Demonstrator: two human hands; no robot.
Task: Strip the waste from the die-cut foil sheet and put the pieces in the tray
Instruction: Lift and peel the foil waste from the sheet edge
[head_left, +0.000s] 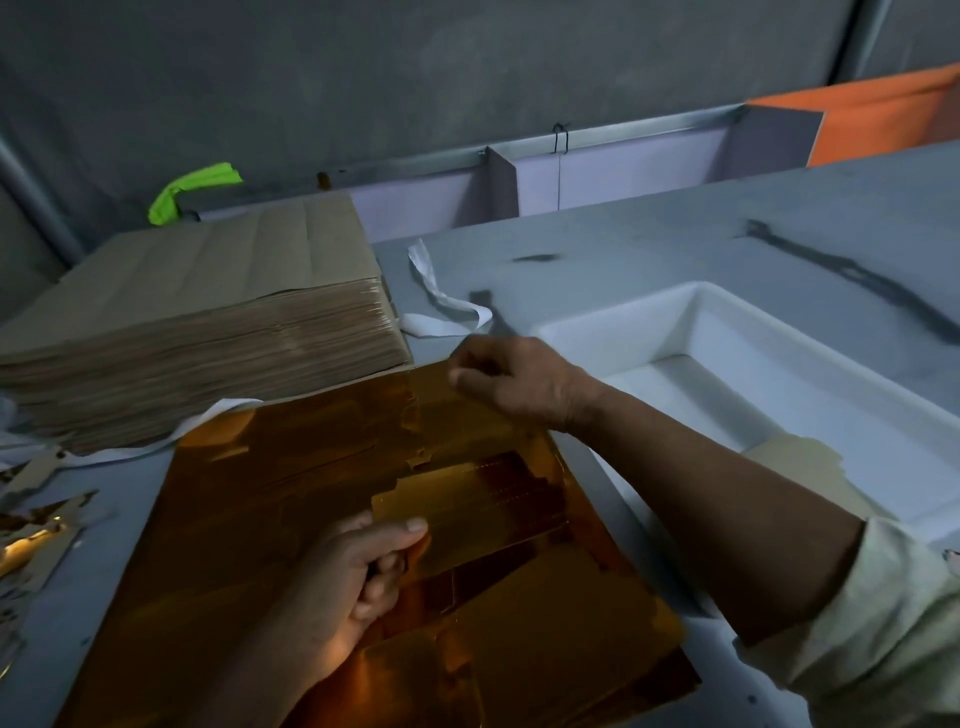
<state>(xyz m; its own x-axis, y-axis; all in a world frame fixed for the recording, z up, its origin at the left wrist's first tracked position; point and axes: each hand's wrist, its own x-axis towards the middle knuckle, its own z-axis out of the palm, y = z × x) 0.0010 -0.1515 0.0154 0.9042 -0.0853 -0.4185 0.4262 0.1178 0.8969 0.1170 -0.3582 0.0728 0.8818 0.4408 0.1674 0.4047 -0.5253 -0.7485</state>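
foil sheet (291, 519) glossy gold, die-cut | left fingers (382, 587) grip cut piece (483, 514) | right fingers (467, 364) pinch far edge

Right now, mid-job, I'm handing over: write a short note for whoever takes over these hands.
Left hand: grips a foil piece at the near side of the foil sheet, thumb on top.
Right hand: pinches the sheet's far edge.
The sheet lies flat on the table, left of the white tray.
Done: one pale piece seems to lie at the tray's near end; scraps lie on the table to the left.
Left: free the gripped piece, put it in the tray, then strip the rest of the sheet.
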